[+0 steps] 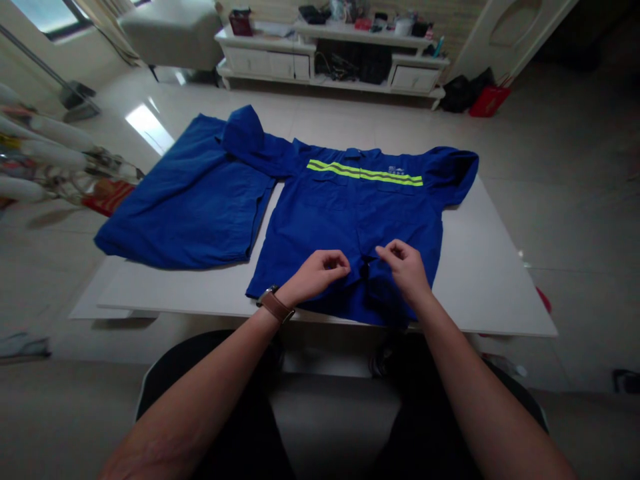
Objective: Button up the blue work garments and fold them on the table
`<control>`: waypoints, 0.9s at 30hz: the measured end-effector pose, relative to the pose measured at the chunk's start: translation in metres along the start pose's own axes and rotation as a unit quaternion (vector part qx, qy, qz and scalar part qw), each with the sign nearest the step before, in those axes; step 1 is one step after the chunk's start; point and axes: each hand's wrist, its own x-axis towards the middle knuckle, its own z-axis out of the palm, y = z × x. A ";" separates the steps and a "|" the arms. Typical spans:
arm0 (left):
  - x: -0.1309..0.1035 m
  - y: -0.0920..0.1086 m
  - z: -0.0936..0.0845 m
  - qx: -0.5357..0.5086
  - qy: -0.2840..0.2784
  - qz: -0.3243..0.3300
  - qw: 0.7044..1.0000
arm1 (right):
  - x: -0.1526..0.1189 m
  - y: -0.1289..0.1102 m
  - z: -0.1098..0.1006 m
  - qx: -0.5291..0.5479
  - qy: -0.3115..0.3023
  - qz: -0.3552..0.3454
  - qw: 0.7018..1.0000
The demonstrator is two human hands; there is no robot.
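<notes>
A blue work jacket (320,220) with a yellow-green reflective stripe across its chest lies front up on a white table, collar away from me and sleeves out to the sides. My left hand (324,270), a watch on its wrist, is closed in a pinch at the lower front, left of the centre opening. Across that opening, my right hand (403,263) pinches at the other front edge. Between them the cloth parts in a dark gap. What lies inside the fingertips is small and partly hidden; it looks like the jacket's edges.
Folded blue trousers or similar cloth (185,200) lie left of the jacket, partly under its sleeve. The white table (480,267) ends close to my knees. Beyond stand a low white cabinet (270,63) with clutter and a pale seat (170,33). A red bag (489,101) rests on the floor.
</notes>
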 end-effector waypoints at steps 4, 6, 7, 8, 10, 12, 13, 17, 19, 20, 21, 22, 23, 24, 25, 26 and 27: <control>-0.004 -0.003 0.003 0.100 -0.100 0.007 0.990 | 0.000 0.010 0.000 -0.075 0.001 -0.019 0.997; -0.008 -0.007 0.002 0.196 -0.112 -0.002 0.974 | 0.000 0.015 -0.001 -0.118 -0.012 -0.015 0.993; -0.010 -0.009 0.000 0.266 -0.105 -0.015 0.958 | 0.000 0.017 -0.003 -0.135 -0.025 -0.011 0.990; -0.013 -0.011 -0.001 0.342 -0.094 -0.036 0.934 | 0.000 0.019 -0.003 -0.146 -0.038 -0.009 0.988; -0.019 -0.016 -0.003 0.472 -0.089 -0.096 0.872 | -0.001 0.020 -0.004 -0.158 -0.056 -0.006 0.986; -0.025 -0.019 -0.001 0.538 -0.110 -0.155 0.821 | -0.002 0.020 -0.004 -0.173 -0.062 0.001 0.983; -0.027 -0.020 0.001 0.555 -0.116 -0.171 0.806 | -0.003 0.020 -0.003 -0.185 -0.064 0.004 0.981; -0.028 -0.019 0.010 0.583 -0.112 -0.158 0.789 | -0.008 0.018 0.000 -0.254 -0.100 0.008 0.962; -0.026 -0.017 0.013 0.579 -0.122 -0.157 0.791 | -0.010 0.018 0.001 -0.294 -0.118 0.012 0.948; -0.025 -0.017 0.014 0.576 -0.128 -0.163 0.791 | -0.011 0.018 0.002 -0.309 -0.123 0.012 0.943; -0.025 -0.016 0.015 0.574 -0.132 -0.170 0.790 | -0.012 0.018 0.003 -0.320 -0.124 0.008 0.939; -0.024 -0.016 0.017 0.573 -0.138 -0.179 0.788 | -0.012 0.018 0.004 -0.326 -0.125 0.000 0.937; -0.024 -0.016 0.018 0.571 -0.148 -0.192 0.784 | -0.013 0.018 0.005 -0.327 -0.129 -0.011 0.936; -0.024 -0.016 0.019 0.567 -0.164 -0.205 0.781 | -0.013 0.017 0.006 -0.326 -0.138 -0.021 0.935; -0.023 -0.016 0.020 0.559 -0.184 -0.218 0.778 | -0.014 0.017 0.008 -0.324 -0.152 -0.028 0.933; -0.023 -0.017 0.021 0.547 -0.206 -0.227 0.779 | -0.014 0.016 0.009 -0.322 -0.170 -0.029 0.931; -0.023 -0.017 0.022 0.530 -0.226 -0.233 0.783 | -0.015 0.016 0.010 -0.321 -0.189 -0.026 0.928</control>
